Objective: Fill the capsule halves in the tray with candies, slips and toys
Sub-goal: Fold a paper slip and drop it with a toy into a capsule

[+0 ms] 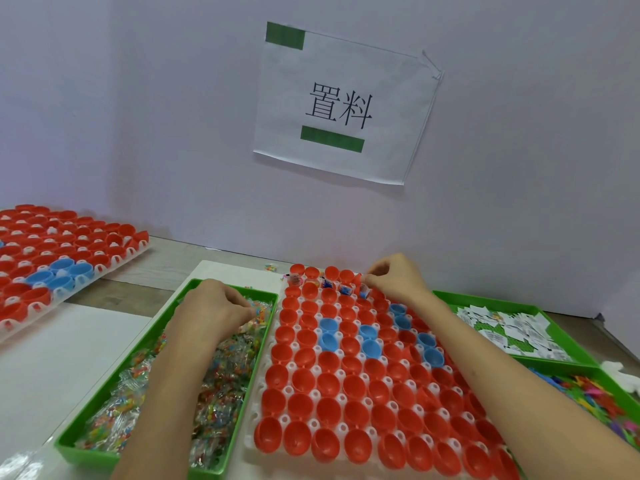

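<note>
Capsule halves (349, 362), red and blue: sat open side up in the white tray (257, 407) on the desk (162, 268), between both arms. Right grip (394, 282): fingertips drawn together over the far row, just beside halves already holding candies; could not tell what, if anything, was pinched. Left grip (211, 306): curled into the candies (221, 375) in the green bin (104, 443), left of the tray.

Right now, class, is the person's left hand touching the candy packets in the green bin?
Touching. The head view shows the left hand with its fingertips curled down into the candy packets in the green bin, with no gap visible.
</note>
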Motion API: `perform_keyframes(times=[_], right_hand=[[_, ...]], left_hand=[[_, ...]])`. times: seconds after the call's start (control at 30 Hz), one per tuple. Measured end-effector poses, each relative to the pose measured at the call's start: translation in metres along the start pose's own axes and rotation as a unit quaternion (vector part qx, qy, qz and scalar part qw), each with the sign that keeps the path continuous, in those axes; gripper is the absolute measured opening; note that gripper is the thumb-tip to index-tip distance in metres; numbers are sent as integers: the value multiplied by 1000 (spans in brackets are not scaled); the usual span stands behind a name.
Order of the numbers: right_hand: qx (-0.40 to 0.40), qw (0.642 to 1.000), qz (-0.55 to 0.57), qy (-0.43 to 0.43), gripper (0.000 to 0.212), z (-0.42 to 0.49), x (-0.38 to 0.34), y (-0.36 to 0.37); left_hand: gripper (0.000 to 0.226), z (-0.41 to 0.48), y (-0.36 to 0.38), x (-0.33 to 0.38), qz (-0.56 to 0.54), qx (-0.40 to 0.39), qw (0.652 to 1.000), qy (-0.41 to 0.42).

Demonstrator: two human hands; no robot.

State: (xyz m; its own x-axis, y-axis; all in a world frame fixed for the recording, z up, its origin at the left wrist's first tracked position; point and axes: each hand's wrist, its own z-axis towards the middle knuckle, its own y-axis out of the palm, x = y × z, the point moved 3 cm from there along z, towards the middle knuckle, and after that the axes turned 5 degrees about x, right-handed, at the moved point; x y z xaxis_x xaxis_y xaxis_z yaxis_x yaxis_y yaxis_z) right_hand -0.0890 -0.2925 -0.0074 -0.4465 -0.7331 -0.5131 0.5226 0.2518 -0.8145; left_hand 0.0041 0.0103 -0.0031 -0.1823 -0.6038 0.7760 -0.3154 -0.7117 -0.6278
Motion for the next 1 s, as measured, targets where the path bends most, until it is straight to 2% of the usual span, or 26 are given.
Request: perform_keyframes(times=[0.17,0.27,0.33,0.5,0.7,0.83,0.93,1.0], right_hand=[[40,999,28,-11,8,3,5,-6],[-24,999,9,-39,13,2,5,-3],[-37,998,-9,-50,12,1,6,0],[-5,997,-36,-69,10,2,1,8],[-20,992,-76,-103,4,5,-11,13],[-7,993,-60,-101,8,5,-9,12],[35,994,-22,-97,10,5,-7,4],[25,995,-23,-97,7,3,-5,1]], left_hand=[[10,1,2,2,-3,-7,1000,5],[10,1,2,2,-4,-7,1000,5],[10,1,2,1,-5,-7,1000,5],[9,2,2,0,-5,-5,1000,6],[10,3,2,-1,-13,-7,1000,5],[11,3,1,-3,-22,-5,1000,0],[12,4,0,-5,-23,-6,1000,-3],[11,4,0,-6,-23,-7,1000,-5]])
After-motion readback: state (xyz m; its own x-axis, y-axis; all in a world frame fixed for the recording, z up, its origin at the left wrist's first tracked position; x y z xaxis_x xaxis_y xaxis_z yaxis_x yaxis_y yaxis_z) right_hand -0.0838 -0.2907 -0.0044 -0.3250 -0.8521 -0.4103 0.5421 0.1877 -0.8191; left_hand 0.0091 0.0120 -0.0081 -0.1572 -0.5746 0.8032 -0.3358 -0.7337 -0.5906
